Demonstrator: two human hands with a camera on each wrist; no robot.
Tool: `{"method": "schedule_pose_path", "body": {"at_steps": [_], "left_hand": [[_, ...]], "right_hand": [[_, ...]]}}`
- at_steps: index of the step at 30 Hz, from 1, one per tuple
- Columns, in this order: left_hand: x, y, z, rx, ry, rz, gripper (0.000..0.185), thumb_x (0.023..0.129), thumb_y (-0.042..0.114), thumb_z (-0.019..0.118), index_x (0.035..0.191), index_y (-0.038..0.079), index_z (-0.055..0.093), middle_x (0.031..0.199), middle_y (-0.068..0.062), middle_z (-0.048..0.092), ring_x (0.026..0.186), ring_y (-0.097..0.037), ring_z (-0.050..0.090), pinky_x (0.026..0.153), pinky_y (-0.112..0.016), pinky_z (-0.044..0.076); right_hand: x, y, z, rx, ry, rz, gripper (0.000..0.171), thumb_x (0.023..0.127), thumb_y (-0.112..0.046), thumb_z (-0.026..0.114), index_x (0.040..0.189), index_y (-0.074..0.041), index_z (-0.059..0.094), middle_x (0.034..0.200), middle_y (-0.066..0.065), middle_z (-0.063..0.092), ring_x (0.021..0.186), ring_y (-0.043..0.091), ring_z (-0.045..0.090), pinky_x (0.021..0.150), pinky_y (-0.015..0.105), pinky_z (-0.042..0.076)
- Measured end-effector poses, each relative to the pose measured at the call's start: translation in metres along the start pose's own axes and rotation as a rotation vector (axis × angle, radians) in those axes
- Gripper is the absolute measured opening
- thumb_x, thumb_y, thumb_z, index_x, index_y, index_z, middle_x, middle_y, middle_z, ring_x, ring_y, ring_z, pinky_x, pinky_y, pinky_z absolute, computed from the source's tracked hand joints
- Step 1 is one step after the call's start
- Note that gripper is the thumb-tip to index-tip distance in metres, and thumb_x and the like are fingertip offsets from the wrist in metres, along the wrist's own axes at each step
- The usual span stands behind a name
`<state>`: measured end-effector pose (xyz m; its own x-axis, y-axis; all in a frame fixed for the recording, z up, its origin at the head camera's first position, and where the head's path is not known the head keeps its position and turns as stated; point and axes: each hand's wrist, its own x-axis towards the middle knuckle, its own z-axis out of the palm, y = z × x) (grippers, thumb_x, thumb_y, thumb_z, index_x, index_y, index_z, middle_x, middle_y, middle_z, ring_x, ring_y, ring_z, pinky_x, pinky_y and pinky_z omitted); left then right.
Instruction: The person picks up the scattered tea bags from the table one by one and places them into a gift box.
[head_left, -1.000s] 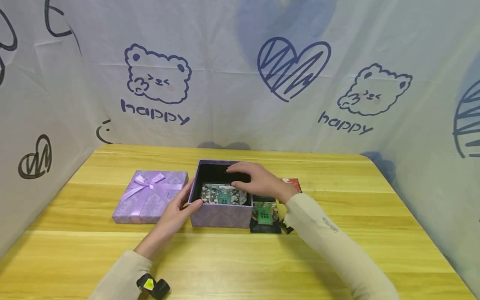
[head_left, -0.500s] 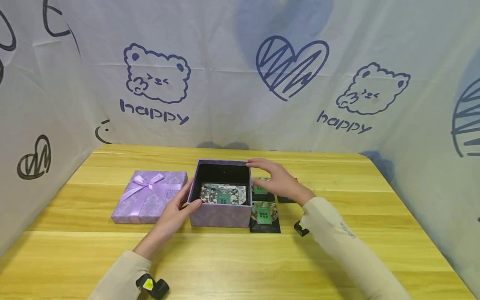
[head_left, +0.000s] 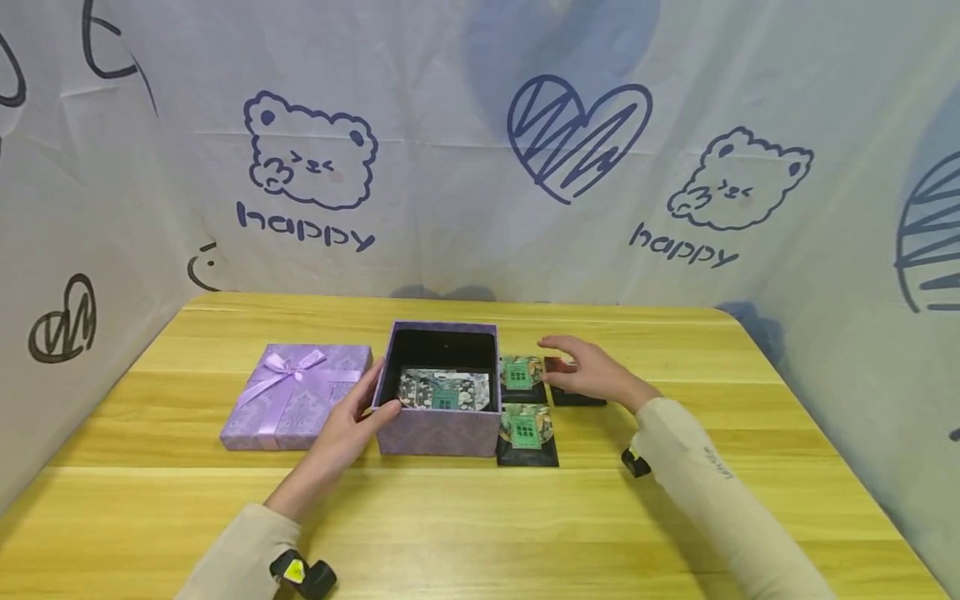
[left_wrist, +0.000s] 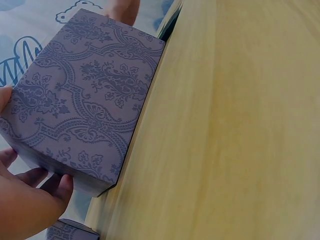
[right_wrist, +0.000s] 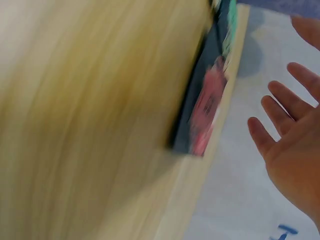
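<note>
An open purple patterned box (head_left: 438, 433) stands mid-table, and a floral packet with a green label (head_left: 444, 390) lies inside it. My left hand (head_left: 356, 417) grips the box's near left corner, with the thumb at the rim and the fingers (left_wrist: 35, 192) along the side wall (left_wrist: 85, 100). My right hand (head_left: 581, 371) is open, its fingers straight, just over a dark packet with a red label (head_left: 557, 367) to the right of the box. The right wrist view is blurred and shows the spread hand (right_wrist: 290, 145) apart from that packet (right_wrist: 205, 110).
The purple lid with a ribbon bow (head_left: 296, 396) lies left of the box. Two green-labelled packets (head_left: 520, 375) (head_left: 527, 432) lie against the box's right side. The wooden table (head_left: 675, 500) is fenced by a white printed cloth (head_left: 450, 167) at the back and both sides.
My right hand has come out of the box and moved right, over the packets beside it. The left hand and the box have stayed put.
</note>
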<state>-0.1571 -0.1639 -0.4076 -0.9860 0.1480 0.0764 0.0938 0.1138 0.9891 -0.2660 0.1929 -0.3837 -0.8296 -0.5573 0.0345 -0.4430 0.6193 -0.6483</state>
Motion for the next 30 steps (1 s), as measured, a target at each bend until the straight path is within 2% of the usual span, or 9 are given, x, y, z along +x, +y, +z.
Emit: {"method": "schedule_pose_path", "body": {"at_steps": [4, 8, 12, 18, 30], "left_hand": [[0.000, 0.001, -0.001, 0.003, 0.000, -0.001, 0.070, 0.098, 0.016, 0.058, 0.156, 0.016, 0.019, 0.156, -0.018, 0.023, 0.138, -0.037, 0.029, 0.109, -0.045, 0.028], [0.000, 0.001, -0.001, 0.004, -0.001, -0.003, 0.070, 0.098, 0.017, 0.058, 0.156, 0.016, 0.019, 0.156, -0.017, 0.022, 0.138, -0.037, 0.028, 0.109, -0.046, 0.028], [0.001, -0.001, -0.001, 0.004, 0.001, -0.003, 0.071, 0.097, 0.017, 0.059, 0.156, 0.015, 0.019, 0.156, -0.018, 0.022, 0.139, -0.037, 0.027, 0.110, -0.045, 0.028], [0.001, -0.002, 0.000, -0.001, 0.003, -0.001, 0.071, 0.097, 0.016, 0.059, 0.156, 0.014, 0.019, 0.156, -0.018, 0.022, 0.140, -0.037, 0.026, 0.110, -0.045, 0.027], [0.001, -0.002, 0.000, -0.011, 0.008, 0.000, 0.072, 0.096, 0.014, 0.060, 0.156, 0.014, 0.020, 0.156, -0.017, 0.024, 0.139, -0.037, 0.028, 0.110, -0.045, 0.028]], "right_hand": [[-0.004, 0.012, -0.006, -0.007, -0.068, 0.060, 0.070, 0.089, -0.016, 0.071, 0.146, 0.004, 0.035, 0.147, 0.025, 0.037, 0.126, 0.043, 0.045, 0.101, 0.053, 0.041], [-0.008, 0.021, -0.011, -0.022, -0.116, 0.091, 0.079, 0.084, -0.016, 0.076, 0.147, 0.005, 0.032, 0.146, 0.026, 0.037, 0.129, 0.042, 0.041, 0.103, 0.053, 0.038], [-0.010, 0.030, -0.014, -0.079, -0.134, 0.120, 0.086, 0.080, -0.018, 0.081, 0.148, 0.004, 0.032, 0.148, 0.027, 0.033, 0.131, 0.043, 0.037, 0.105, 0.056, 0.034], [-0.009, 0.034, -0.017, -0.084, -0.179, 0.159, 0.096, 0.075, -0.018, 0.085, 0.149, 0.003, 0.029, 0.152, 0.028, 0.025, 0.136, 0.045, 0.027, 0.108, 0.058, 0.027], [-0.007, 0.038, -0.017, -0.103, -0.204, 0.234, 0.099, 0.072, -0.009, 0.086, 0.149, 0.004, 0.027, 0.153, 0.029, 0.022, 0.137, 0.045, 0.026, 0.110, 0.056, 0.025]]}}
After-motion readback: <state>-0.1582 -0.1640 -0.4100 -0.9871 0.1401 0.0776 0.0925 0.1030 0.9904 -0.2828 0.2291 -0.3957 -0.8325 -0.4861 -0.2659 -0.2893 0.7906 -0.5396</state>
